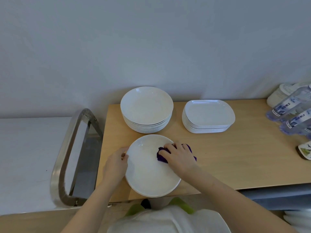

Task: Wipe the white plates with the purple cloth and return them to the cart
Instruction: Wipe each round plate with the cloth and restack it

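A round white plate lies at the front edge of the wooden cart top. My left hand grips its left rim with thumb and fingers. My right hand presses a bunched purple cloth onto the plate's upper right part, fingers curled over the cloth. Behind it stands a stack of round white plates. To the right of that is a stack of white rounded-rectangular plates.
A metal cart handle loops at the left end of the cart. Several water bottles and packets lie at the right edge. A grey wall rises just behind the stacks.
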A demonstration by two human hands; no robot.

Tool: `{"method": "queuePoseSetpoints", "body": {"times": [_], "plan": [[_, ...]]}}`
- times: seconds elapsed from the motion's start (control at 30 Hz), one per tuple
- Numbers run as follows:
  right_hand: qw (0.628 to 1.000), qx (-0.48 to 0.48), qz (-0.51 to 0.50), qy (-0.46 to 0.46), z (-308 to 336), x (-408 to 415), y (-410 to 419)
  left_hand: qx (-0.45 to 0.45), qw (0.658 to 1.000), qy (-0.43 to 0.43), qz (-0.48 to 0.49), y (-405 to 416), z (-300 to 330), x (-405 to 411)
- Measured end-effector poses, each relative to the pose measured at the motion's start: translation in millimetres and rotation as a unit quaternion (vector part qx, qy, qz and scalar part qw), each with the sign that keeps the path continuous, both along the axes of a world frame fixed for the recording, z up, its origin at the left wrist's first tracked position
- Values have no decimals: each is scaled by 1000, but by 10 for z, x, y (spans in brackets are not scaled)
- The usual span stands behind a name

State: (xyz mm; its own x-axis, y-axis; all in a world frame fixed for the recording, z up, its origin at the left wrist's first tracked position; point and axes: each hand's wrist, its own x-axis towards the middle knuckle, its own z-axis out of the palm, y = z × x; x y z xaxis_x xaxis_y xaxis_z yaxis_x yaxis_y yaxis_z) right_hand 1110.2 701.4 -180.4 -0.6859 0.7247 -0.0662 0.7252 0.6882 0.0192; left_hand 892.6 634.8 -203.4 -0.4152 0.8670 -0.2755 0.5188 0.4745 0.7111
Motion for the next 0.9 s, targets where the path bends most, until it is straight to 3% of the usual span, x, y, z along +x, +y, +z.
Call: {"method": "queuePoseSetpoints", "body": {"times": [0.17, 0.23, 0.33, 0.47, 0.57, 0.7, 0.83, 0.9], "plan": [[983, 4, -121, 139, 87, 88, 174, -24, 998, 44, -44, 12, -16, -57], [968, 18, -170, 183, 92, 205, 252, -37, 992, 101, -64, -6, 17, -41], [957, 1, -225, 184, 34, 399, 310, 7, 974, 207, -90, -39, 90, 61], [951, -63, -263, 148, -116, 553, 285, 28, 942, 278, -187, -38, 117, 277], [953, -101, -260, 116, -180, 556, 194, 28, 928, 271, -253, -33, 85, 396], [956, -54, -274, 93, -115, 386, 77, 7, 916, 188, -354, -125, -26, 529], [957, -37, -140, 251, -9, 131, -113, 21, 903, 194, -383, -262, -139, 536], [965, -91, -89, 229, -49, 22, -220, 32, 903, 186, -386, -312, -162, 507]]}}
